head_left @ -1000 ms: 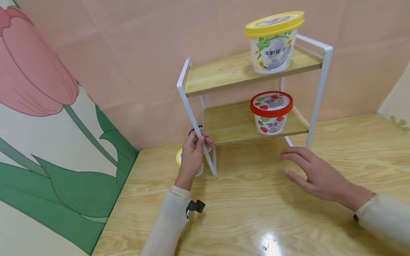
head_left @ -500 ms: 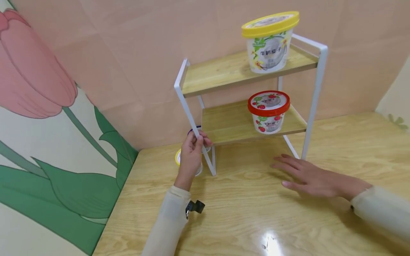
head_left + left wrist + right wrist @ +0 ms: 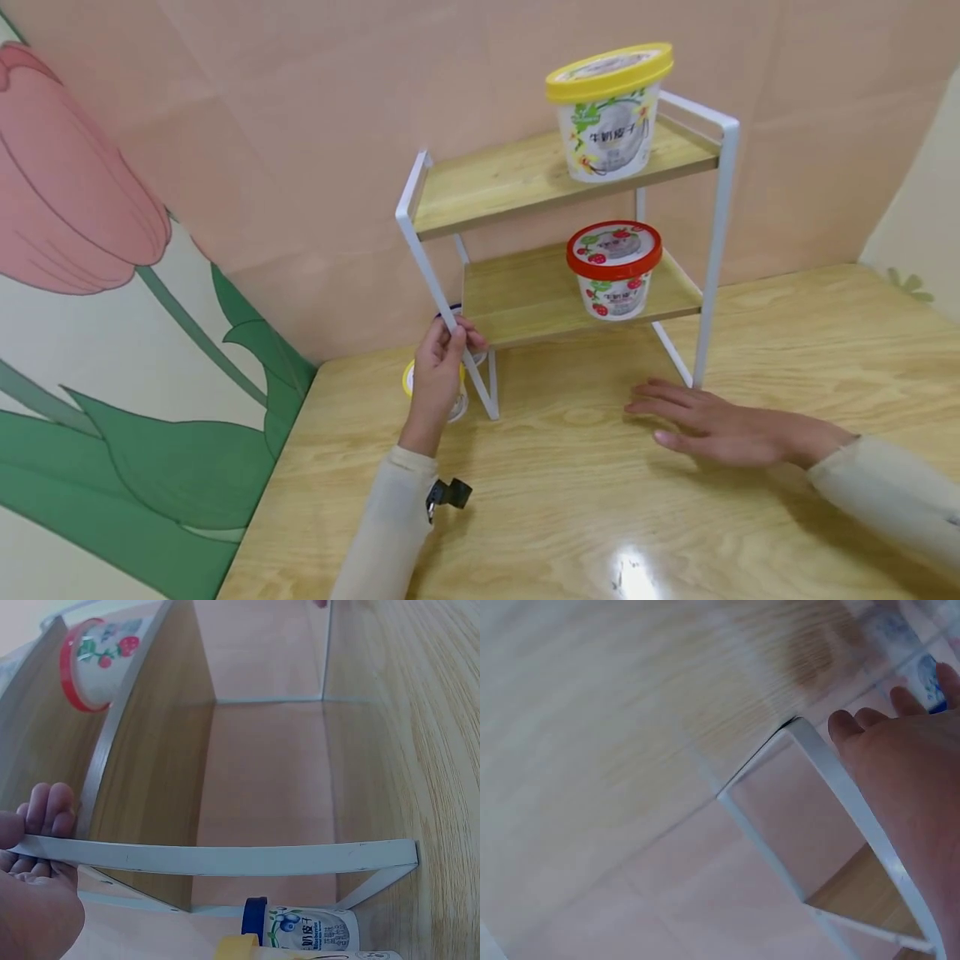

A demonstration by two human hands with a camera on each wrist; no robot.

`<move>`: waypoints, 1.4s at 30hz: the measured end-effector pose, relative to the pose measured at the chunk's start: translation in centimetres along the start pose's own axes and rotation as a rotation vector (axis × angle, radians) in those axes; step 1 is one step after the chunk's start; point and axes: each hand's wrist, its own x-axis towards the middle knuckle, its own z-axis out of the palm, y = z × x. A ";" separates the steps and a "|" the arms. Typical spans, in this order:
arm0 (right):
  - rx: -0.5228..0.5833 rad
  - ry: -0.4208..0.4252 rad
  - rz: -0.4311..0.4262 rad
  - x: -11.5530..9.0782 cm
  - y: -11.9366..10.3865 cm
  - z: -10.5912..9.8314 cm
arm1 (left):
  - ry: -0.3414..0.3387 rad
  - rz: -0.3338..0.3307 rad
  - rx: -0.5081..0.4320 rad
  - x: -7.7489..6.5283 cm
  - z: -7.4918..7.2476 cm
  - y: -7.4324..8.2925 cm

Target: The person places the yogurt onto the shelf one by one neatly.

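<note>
In the head view, my left hand [image 3: 437, 379] grips the left front leg [image 3: 429, 267] of a two-tier shelf rack [image 3: 480, 193] with wooden boards and a white metal frame. The left wrist view shows my thumb and fingers around that bar. Low by the foot of the right front leg, my right hand [image 3: 712, 425] has its fingers stretched out, holding nothing. Whether it touches the leg, I cannot tell. A yellow-lidded tub [image 3: 611, 137] stands on the top board. On the lower board stands a tub with a red lid and strawberry print [image 3: 617, 287].
Outside the rack's left side, behind my left hand, are a blue-lidded blueberry tub [image 3: 311, 928] and another yellow-lidded tub [image 3: 238, 949]. A pink backdrop [image 3: 315, 208] rises behind the wooden table [image 3: 555, 500]. A panel with tulip artwork [image 3: 157, 350] borders the left.
My right hand has lowered toward the right leg's foot, and its fingers have straightened. My left hand keeps its grip on the leg. The head view has shifted slightly.
</note>
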 end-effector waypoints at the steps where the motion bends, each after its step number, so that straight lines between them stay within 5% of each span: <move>1: 0.017 0.005 0.003 -0.1 0.0 -0.1 | 0.002 -0.007 0.000 0.0 0.0 0.0; 11: -0.071 0.327 -0.051 -1.3 0.1 -1.6 | -0.008 -0.007 0.017 0.0 -0.2 0.3; 18: -0.138 0.561 -0.024 -0.8 0.4 -2.2 | 0.006 -0.016 0.006 0.0 -0.4 0.3; 27: -0.192 0.875 -0.091 -0.1 1.3 -4.1 | -0.004 0.001 0.010 0.0 -0.4 -0.1; 33: 0.110 1.009 -0.152 1.4 0.2 -7.4 | 0.001 -0.015 0.021 -0.1 -0.1 0.0; 39: 0.655 0.851 -0.355 3.0 -1.6 -8.5 | 0.012 -0.025 0.029 -0.2 -0.1 0.2; 42: 0.636 0.850 -0.273 3.3 -1.7 -8.1 | 0.010 -0.025 0.021 -0.3 -0.1 0.1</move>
